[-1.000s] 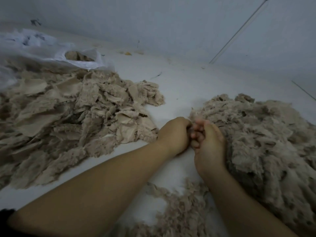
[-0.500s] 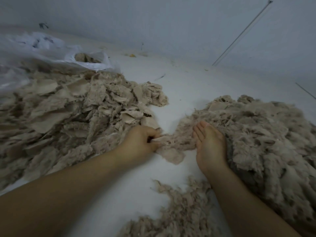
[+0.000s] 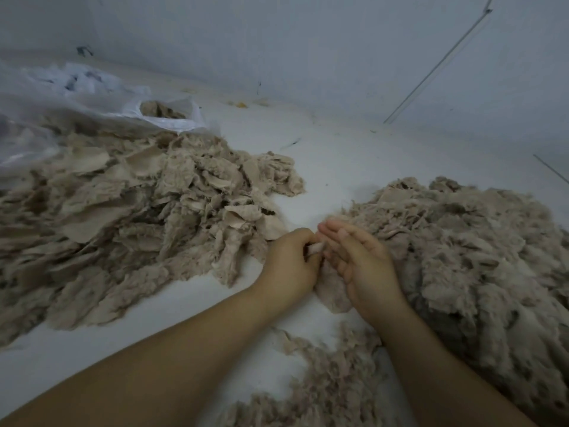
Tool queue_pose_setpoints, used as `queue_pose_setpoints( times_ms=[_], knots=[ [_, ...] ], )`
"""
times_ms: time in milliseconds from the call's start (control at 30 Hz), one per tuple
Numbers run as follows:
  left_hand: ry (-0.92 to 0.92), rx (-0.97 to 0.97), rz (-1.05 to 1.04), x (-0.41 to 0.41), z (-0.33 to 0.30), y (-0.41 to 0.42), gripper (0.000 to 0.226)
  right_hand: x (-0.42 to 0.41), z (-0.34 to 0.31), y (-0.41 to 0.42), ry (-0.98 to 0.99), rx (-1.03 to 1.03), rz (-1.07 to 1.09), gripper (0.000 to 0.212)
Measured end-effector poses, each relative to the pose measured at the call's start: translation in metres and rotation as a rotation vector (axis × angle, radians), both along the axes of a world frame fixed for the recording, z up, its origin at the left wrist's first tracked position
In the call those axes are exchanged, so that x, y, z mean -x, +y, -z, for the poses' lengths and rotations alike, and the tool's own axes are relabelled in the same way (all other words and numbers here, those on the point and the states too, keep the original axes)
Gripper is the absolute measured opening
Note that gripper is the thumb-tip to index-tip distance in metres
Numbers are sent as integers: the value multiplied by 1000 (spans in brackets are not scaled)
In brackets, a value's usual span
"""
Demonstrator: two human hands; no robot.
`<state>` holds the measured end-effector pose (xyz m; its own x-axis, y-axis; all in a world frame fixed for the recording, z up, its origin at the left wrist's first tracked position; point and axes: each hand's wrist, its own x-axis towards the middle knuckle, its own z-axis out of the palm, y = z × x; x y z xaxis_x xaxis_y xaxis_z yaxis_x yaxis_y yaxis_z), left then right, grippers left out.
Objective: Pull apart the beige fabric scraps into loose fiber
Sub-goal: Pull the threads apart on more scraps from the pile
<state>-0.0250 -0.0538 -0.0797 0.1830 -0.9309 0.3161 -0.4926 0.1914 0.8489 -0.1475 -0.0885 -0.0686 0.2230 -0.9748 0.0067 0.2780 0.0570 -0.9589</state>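
The left hand (image 3: pixel 291 261) has its fingers curled round a small beige scrap (image 3: pixel 315 248), a pale end of it showing at the fingertips; the right hand (image 3: pixel 360 263) sits just beside it, fingers nearly straight and close together, touching the same scrap, though whether it pinches it I cannot tell; both hands meet above the white surface (image 3: pixel 338 161) between two heaps; the pile of fabric scraps (image 3: pixel 129 217) lies to the left, partly under a clear plastic bag (image 3: pixel 92 100); the mound of loose fiber (image 3: pixel 468 254) lies to the right, against the right hand; more fluff (image 3: pixel 323 383) lies between the forearms
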Motion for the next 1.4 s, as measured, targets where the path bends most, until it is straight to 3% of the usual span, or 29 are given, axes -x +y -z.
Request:
queue_pose_setpoints(
  times_ms=[100,367,533,667,767,867,967,1067,1167,1300,1400],
  knots=[
    [121,35,-45,-3,1,4,11,0,3,-2,71,-37,-45,28],
    [390,62,9,-10,-10,19,16,1,0,-5,78,-47,44,15],
    [520,-21,97,-7,-14,18,15,3,4,1,222,131,-188,35],
    [343,-25,50,-12,-11,16,27,4,5,3,357,257,-113,24],
    [145,-56,-8,-14,-8,13,17,6,7,1,350,230,-34,23],
    [84,-56,-39,-18,-6,12,15,4,9,-1,283,182,35,26],
    [266,-46,-88,-23,-7,13,23,4,10,-8,164,74,129,30],
    [486,7,-77,-27,-12,16,18,5,11,-7,268,144,175,40],
    [527,50,-40,-25,-13,17,13,6,8,-1,339,215,91,46],
    [585,87,-30,-24,-14,15,12,3,5,4,360,249,-50,32],
    [631,-97,213,-31,-18,18,15,2,6,6,410,267,-61,32]
  ],
)
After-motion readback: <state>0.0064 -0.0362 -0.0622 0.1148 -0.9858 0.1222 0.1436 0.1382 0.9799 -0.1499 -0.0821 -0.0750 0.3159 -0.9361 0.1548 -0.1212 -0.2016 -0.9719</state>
